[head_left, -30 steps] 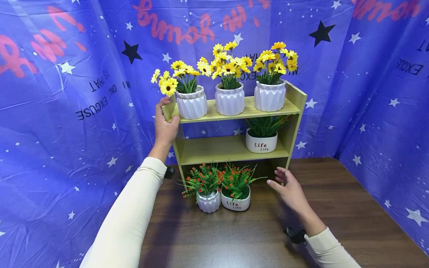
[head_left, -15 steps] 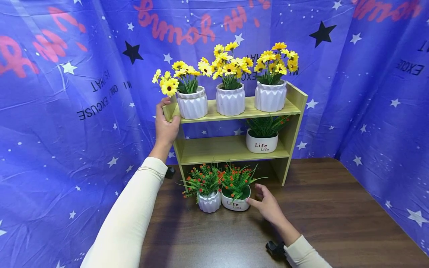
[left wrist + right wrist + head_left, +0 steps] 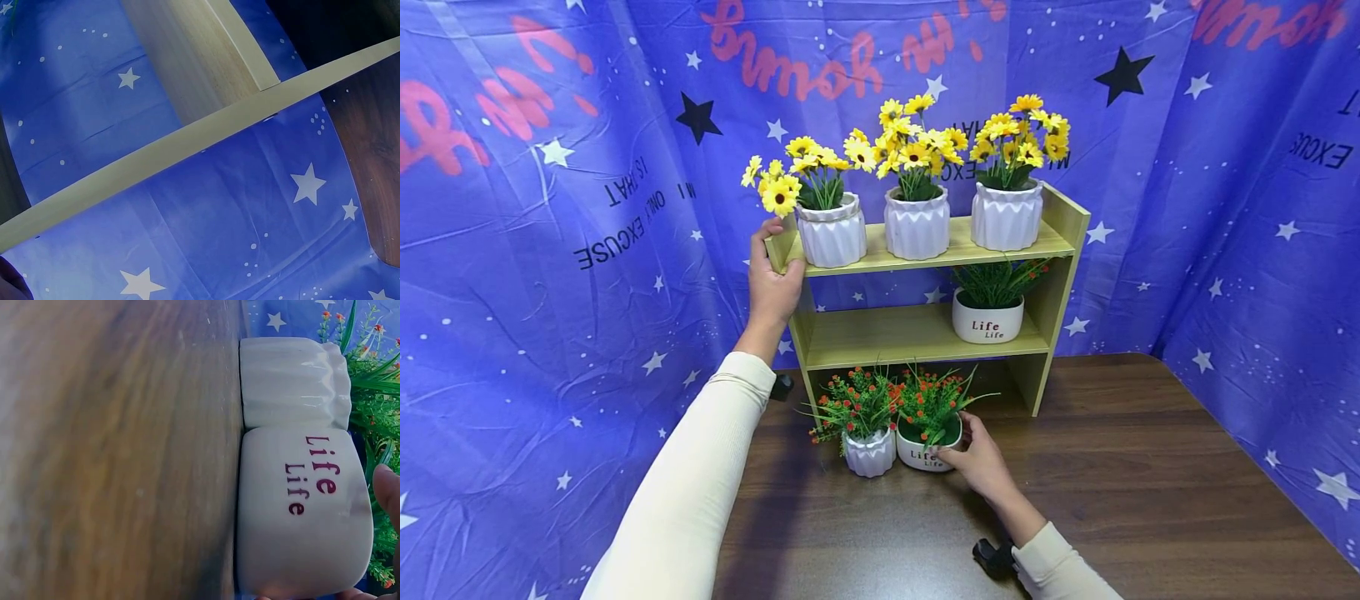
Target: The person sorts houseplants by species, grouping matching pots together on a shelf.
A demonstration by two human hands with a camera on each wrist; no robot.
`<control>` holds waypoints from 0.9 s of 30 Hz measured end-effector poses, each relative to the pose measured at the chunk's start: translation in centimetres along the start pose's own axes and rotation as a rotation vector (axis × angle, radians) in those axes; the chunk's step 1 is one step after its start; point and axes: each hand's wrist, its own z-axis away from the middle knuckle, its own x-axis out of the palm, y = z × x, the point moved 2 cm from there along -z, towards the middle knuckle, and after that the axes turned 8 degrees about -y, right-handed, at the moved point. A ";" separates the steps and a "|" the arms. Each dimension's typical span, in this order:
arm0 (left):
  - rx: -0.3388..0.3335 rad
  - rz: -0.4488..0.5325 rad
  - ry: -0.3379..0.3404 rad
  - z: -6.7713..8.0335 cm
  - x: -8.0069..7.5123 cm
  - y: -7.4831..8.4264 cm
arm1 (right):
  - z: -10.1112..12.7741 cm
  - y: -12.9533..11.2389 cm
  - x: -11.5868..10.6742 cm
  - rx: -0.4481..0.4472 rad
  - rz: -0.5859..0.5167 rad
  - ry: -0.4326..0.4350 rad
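Observation:
A light wooden shelf [image 3: 925,333] with two boards stands on the dark table [image 3: 1112,467]. My left hand [image 3: 778,247] grips its top-left corner beside a ribbed white pot of yellow flowers [image 3: 830,233]. My right hand [image 3: 958,443] holds the right side of a white "Life" pot [image 3: 920,457] with red-flowered greenery, which stands on the table in front of the shelf. The right wrist view shows that pot [image 3: 300,506] on the table with a fingertip [image 3: 389,494] at its rim. It touches a ribbed white pot [image 3: 294,381]. The left wrist view shows only the shelf's edge [image 3: 187,140] against the cloth.
Two more yellow-flower pots [image 3: 916,223] [image 3: 1006,215] stand on the top board. A second "Life" pot [image 3: 987,318] sits at the right of the middle board. A ribbed pot with red flowers [image 3: 868,452] stands left of the held pot. Blue starred cloth [image 3: 550,292] surrounds the table.
My right hand has moved left from the shelf's right foot to the "Life" pot on the table and taken hold of it. The left hand has stayed on the shelf corner.

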 end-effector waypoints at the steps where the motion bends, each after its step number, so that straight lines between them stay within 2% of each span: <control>1: -0.001 0.001 -0.001 0.0 0.0 0.0 | -0.1 0.0 0.1 0.001 0.004 0.003; 10: -0.009 0.001 -0.003 0.0 0.0 0.1 | -0.5 0.3 0.4 0.017 0.057 0.016; 16: -0.009 0.013 -0.003 0.0 0.0 0.0 | -0.7 0.6 0.4 0.001 -0.016 0.023; 19: 0.013 0.024 -0.006 0.0 0.0 -0.1 | -0.6 0.6 0.3 -0.002 -0.048 0.026; 27: 0.041 0.052 -0.003 0.0 0.1 -0.1 | -0.2 0.1 -0.4 0.003 -0.034 0.017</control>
